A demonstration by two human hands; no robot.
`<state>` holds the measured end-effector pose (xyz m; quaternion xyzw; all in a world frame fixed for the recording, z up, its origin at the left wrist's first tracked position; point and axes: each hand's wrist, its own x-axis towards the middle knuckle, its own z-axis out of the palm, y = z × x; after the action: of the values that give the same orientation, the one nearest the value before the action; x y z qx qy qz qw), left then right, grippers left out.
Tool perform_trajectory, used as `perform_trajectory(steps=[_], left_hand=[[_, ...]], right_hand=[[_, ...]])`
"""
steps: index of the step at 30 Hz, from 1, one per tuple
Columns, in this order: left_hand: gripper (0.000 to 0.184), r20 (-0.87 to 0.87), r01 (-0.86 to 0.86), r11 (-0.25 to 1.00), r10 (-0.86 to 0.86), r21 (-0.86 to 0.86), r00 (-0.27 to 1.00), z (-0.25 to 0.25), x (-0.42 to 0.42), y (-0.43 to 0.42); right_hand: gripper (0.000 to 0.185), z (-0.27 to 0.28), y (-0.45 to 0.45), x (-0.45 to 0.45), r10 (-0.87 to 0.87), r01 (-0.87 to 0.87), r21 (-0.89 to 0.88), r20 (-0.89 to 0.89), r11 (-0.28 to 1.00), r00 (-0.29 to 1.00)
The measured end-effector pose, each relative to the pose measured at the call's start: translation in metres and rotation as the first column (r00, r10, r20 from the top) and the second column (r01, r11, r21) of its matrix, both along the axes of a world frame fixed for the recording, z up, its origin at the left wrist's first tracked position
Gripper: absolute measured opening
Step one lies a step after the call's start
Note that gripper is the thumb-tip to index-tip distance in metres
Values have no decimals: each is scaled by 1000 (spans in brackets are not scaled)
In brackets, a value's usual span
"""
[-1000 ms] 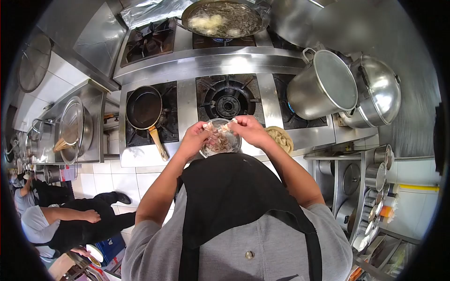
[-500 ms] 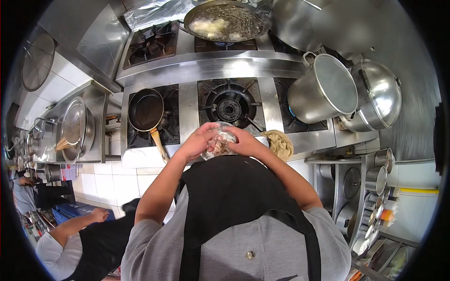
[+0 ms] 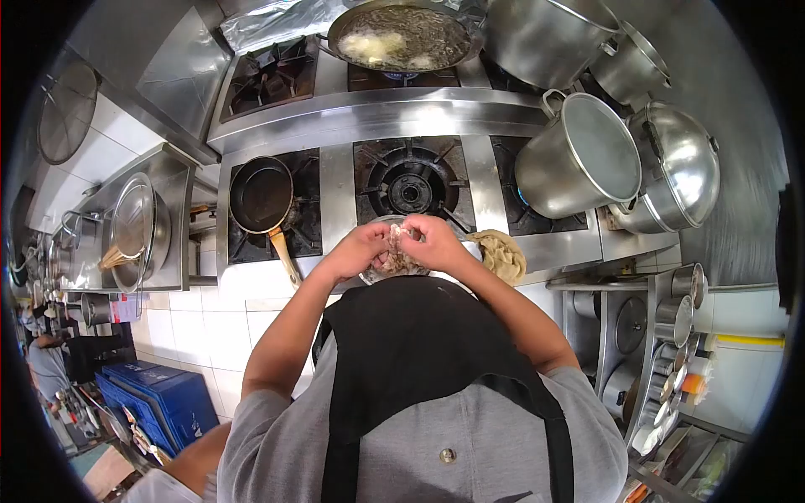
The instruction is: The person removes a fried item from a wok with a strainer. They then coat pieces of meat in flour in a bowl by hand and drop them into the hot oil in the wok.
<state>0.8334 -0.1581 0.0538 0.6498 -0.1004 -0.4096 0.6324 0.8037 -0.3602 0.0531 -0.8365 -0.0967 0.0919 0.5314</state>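
In front of my apron, at the stove's near edge, sits a round bowl (image 3: 391,219) holding pale pinkish pieces (image 3: 401,261) that look like raw meat coated with white flour. My left hand (image 3: 362,251) is over its left side, fingers closed on one flour-coated piece (image 3: 395,237). From the other side my right hand (image 3: 429,243) pinches that same piece, raised just above the others. My fingers partly cover the bowl. A crumpled beige cloth (image 3: 500,256) lies right of my right hand.
A frying pan (image 3: 261,194) rests on the left burner, its handle toward me. Behind, a wide pan (image 3: 428,38) of bubbling oil holds pale frying food. Large pots (image 3: 549,172) stand at right. At lower left are a blue crate (image 3: 159,394) and another person's arm (image 3: 201,459).
My hands have gone from spread over the bowl to pinching one piece together above it. The person at lower left has moved mostly out of view, uncovering the blue crate.
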Motion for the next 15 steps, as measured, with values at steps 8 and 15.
perform_trajectory(steps=[8,15], left_hand=[[23,-502,-323,843,74,-430,861,4,-8,-2],[13,-453,-460,819,284,-342,845,-17,7,-7]], right_hand=[[18,24,3,-5,176,-71,-257,413,964,894],[24,29,-6,-19,-66,137,-171,366,976,928]])
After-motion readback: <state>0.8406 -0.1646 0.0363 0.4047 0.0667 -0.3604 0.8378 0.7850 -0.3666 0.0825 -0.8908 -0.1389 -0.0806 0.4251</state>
